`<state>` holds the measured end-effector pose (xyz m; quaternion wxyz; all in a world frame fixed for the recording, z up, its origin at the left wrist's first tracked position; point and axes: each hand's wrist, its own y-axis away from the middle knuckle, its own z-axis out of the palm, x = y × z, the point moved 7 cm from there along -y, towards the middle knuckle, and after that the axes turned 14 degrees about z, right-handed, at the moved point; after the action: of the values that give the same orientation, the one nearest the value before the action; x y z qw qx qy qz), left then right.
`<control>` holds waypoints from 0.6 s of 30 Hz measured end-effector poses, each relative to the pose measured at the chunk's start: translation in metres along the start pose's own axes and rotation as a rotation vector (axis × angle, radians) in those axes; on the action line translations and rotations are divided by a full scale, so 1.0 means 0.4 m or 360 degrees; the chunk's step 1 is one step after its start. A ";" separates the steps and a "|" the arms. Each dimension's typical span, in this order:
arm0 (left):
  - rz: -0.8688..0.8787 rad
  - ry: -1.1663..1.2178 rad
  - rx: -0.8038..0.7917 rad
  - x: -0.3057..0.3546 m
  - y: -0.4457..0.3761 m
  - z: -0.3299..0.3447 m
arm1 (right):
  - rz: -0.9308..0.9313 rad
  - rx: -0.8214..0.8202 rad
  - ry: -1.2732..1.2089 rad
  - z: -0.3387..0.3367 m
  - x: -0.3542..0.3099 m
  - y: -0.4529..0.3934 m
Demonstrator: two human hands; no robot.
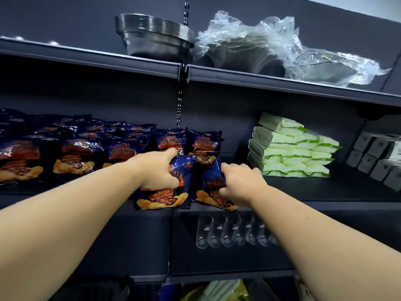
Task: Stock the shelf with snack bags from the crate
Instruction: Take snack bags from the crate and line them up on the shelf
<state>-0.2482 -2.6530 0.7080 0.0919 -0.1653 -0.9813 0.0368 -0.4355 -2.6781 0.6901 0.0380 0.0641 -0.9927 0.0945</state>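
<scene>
Fingers of the left hand [159, 170] curl over a blue barbecue chip bag [161, 197] at the centre of the frame, gripping its middle. That bag stands upright, long axis vertical, its printed front towards the camera and its bottom edge at the shelf lip [303, 206]. Just to its right, the right hand [239, 181] pinches a second blue bag [211, 187], which is crumpled and tilted. Rows of matching bags [73, 153] fill the shelf's left half; green-and-white packs [290, 153] are stacked at right.

Shop: dark shelving [282, 206] stocked with rowed snack bags [80, 155], tissue packs [290, 153]
</scene>
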 end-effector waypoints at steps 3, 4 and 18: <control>0.0010 -0.0012 0.0050 -0.026 -0.063 -0.012 | 0.0001 0.0018 0.0007 -0.009 -0.006 -0.068; 0.0010 -0.0023 0.0059 -0.038 -0.088 -0.017 | 0.0001 0.0024 0.0011 -0.009 -0.008 -0.098; 0.0063 0.0033 -0.0150 -0.184 -0.330 -0.002 | 0.0014 -0.0138 0.0020 0.018 -0.026 -0.386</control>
<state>-0.2218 -2.8016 0.7100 0.0934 -0.1893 -0.9774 -0.0093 -0.4050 -2.8285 0.7103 0.0465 0.0574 -0.9959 0.0520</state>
